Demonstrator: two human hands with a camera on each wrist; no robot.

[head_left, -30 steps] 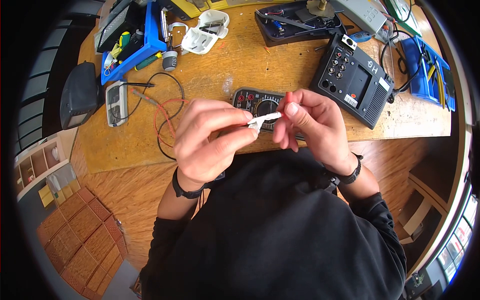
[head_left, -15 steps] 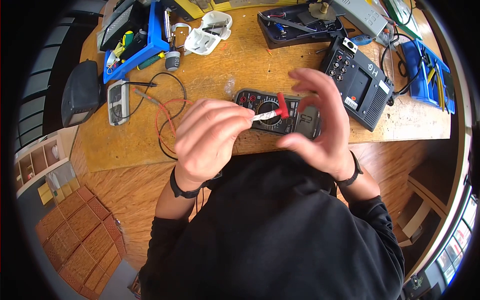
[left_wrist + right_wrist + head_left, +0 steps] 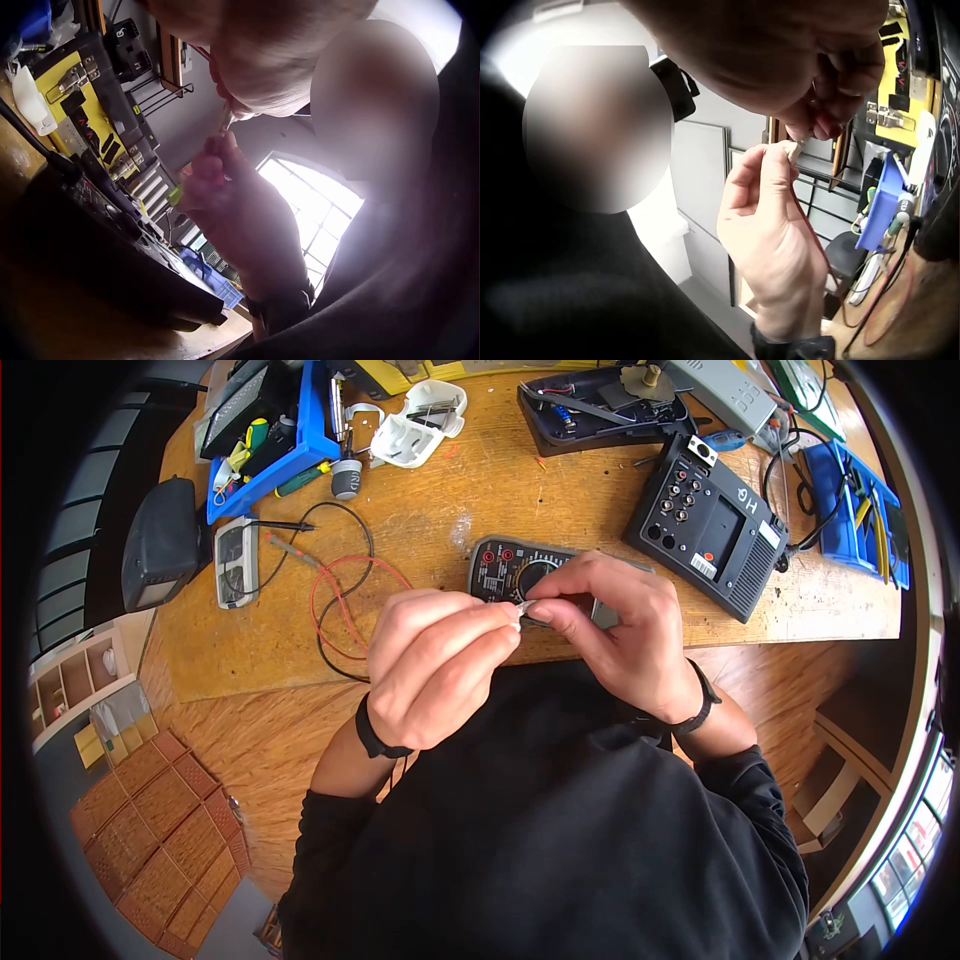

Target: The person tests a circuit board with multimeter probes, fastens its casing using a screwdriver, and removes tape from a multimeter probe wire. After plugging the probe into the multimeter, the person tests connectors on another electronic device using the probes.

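Both hands meet over the near edge of the bench, in front of a black multimeter (image 3: 499, 575). My left hand (image 3: 435, 670) pinches a small white wrapping (image 3: 522, 610) between thumb and fingertips. Opposite it, the thumb and forefinger of my right hand (image 3: 630, 635) pinch the wrapping's other end. A bit of the red angled plug (image 3: 827, 126) shows among the right fingers in the right wrist view; the rest is hidden by them. The right hand covers much of the multimeter's dial and display in the head view.
Red and black test leads (image 3: 345, 595) lie coiled at left, near a white-framed meter (image 3: 237, 563). Behind are a blue tool bin (image 3: 318, 425) and an open white bit case (image 3: 405, 442). A black device with sockets (image 3: 712, 525) and a blue tray (image 3: 850, 510) stand at right.
The right hand first gripped the red plug, then let go and spread open beside it. Now it has come back left and pinches the white wrapping, hiding most of the plug.
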